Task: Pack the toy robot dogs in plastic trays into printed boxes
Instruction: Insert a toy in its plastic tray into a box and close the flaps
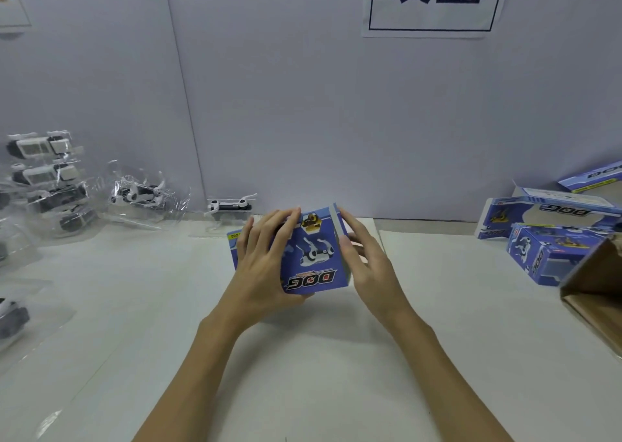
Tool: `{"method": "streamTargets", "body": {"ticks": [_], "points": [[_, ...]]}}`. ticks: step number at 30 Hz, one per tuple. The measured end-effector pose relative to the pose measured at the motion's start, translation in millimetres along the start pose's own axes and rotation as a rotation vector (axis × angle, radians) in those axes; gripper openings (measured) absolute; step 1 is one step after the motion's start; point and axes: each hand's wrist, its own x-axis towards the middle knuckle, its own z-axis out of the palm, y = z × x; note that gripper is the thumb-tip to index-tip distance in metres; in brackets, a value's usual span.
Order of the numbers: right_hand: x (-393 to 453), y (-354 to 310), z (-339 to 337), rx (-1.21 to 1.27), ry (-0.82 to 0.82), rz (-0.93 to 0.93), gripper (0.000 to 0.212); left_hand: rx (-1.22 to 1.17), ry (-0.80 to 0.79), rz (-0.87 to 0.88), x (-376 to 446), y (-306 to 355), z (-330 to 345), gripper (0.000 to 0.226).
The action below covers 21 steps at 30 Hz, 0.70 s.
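At the middle of the white table (303,357), one blue printed box (309,256), lifted and tilted, DOG lettering upside down toward the camera. On the right, three more printed boxes: one window box (538,216) lying near the wall, one closed box (542,256) in front of it, one flat box (595,175) at the far edge, partly cut off. At the right border, one brown cardboard carton (595,283), open edge toward the table. On the left, a heap of toy robot dogs in clear trays (47,179), at least four, exact count unclear; one more tray (144,195) beside the heap, one single dog (230,204) against the wall (303,105), one at the left edge (11,317). Wide bare surface in front and to both sides of the held box. Left hand (266,259) spread over the box's left face, fingers straight and long, thumb beneath. Right hand (363,256) against the grey right side, fingers loosely extended, thumb pressing the flap edge.
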Motion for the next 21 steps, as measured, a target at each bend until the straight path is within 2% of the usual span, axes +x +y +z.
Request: {"method": "streamTargets", "body": {"ticks": [5, 12, 17, 21], "points": [[2.0, 6.4, 5.0, 0.078, 0.087, 0.007, 0.038, 0.031, -0.03, 0.063, -0.4, 3.4, 5.6, 0.12], [4.0, 4.1, 0.6, 0.04, 0.044, 0.024, 0.06, 0.071, -0.026, 0.067, -1.9, 5.0, 10.3, 0.119], [3.5, -0.6, -0.6, 0.073, 0.059, 0.035, 0.064, 0.087, -0.027, 0.078, -2.4, 6.3, 9.0, 0.118], [3.0, 0.2, -4.1, 0.08, 0.049, 0.036, 0.055, 0.095, -0.025, 0.08, -2.3, 7.5, 10.8, 0.121]]}}
